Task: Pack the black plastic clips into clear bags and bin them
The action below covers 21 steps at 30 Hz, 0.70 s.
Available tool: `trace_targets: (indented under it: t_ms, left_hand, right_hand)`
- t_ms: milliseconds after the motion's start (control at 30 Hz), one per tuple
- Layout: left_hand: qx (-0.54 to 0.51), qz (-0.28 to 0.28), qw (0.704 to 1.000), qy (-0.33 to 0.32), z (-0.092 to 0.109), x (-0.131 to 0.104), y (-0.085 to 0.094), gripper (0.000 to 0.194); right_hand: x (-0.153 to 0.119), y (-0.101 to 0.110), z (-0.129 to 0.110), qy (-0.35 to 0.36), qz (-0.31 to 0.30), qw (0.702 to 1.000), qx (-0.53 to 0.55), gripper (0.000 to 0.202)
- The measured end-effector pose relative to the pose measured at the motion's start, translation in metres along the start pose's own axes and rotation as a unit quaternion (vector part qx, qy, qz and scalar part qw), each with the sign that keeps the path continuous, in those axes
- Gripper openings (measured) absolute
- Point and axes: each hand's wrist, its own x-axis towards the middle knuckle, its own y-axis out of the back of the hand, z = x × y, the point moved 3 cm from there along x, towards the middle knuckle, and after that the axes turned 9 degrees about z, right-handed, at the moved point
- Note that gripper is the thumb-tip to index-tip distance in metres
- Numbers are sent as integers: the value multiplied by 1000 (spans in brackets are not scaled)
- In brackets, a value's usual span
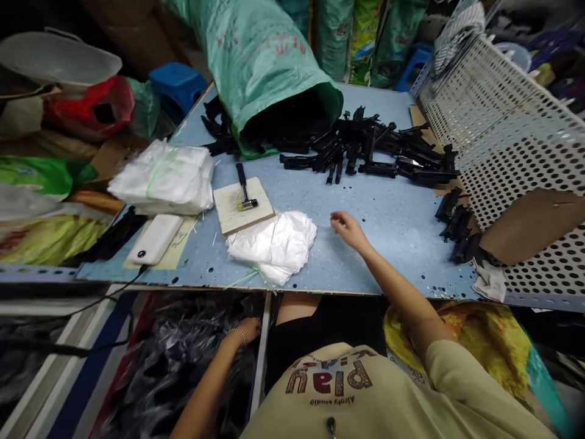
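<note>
My right hand [348, 228] hovers over the blue tabletop, with its fingers loosely bent and no object visible in it. To its left lies a flat stack of thin white plastic bags [278, 244]. Below the table's front edge, my left hand [248, 330] is beside the dark, clear-wrapped items [183, 353]; its fingers are turned down and mostly hidden. Several black plastic parts [365, 143] lie in a heap beyond my right hand. More of them spill around the mouth of a green woven sack [274, 67].
A hammer [244, 189] rests on a pale square board [228, 210]. A thick bundle of white bags [167, 177] and a white power bank [156, 239] with a cable lie at the left. A perforated white panel [507, 140] borders the right side, with black parts [457, 225] beside it.
</note>
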Motion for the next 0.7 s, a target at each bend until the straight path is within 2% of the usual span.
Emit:
trace_targets:
  t_ms: [67, 133, 167, 233, 300, 367, 400, 500, 533, 567, 600, 633, 700]
  left_hand:
    - [-25, 5, 999, -24, 12, -21, 17, 19]
    - [-119, 12, 990, -76, 34, -44, 37, 26]
    - [-189, 14, 976, -110, 49, -55, 48, 31]
    - [-315, 18, 934, -170, 80, -70, 71, 41]
    - [-388, 45, 898, -205, 110, -72, 94, 48]
    - [-456, 111, 855, -219, 139, -57, 118, 54]
    - [-499, 153, 823, -223, 153, -45, 130, 59]
    - [-621, 266, 702, -228, 194, -3, 161, 78]
    - [-651, 282, 667, -227, 208, 10, 168, 82]
    - [-672, 274, 648, -231, 222, 20, 172, 85]
    - [-680, 262, 643, -236, 236, 27, 174, 86]
    - [-673, 254, 651, -243, 247, 31, 174, 86]
    - [-613, 268, 691, -274, 264, 27, 167, 84]
  right_hand:
    - [61, 12, -8, -54, 66, 993, -84, 38]
    - [113, 17, -20, -86, 97, 985, -112, 43]
    - [133, 17, -25, -97, 103, 983, -117, 44]
    - [157, 16, -32, -117, 107, 979, -126, 41]
    - [158, 18, -32, -125, 104, 979, -121, 30]
    - [135, 21, -25, -124, 96, 982, -102, 23]
    - [115, 21, -20, -122, 87, 985, -88, 25]
    - [28, 18, 2, -116, 45, 991, -41, 32]
    - [-5, 17, 10, -116, 31, 992, -30, 35]
    - [-36, 16, 16, -107, 14, 994, -12, 40]
    - [-63, 17, 19, -62, -9, 998, 22, 45]
    - [-84, 20, 20, -20, -15, 999, 37, 50]
    - [-105, 36, 19, 49, 25, 997, 46, 59]
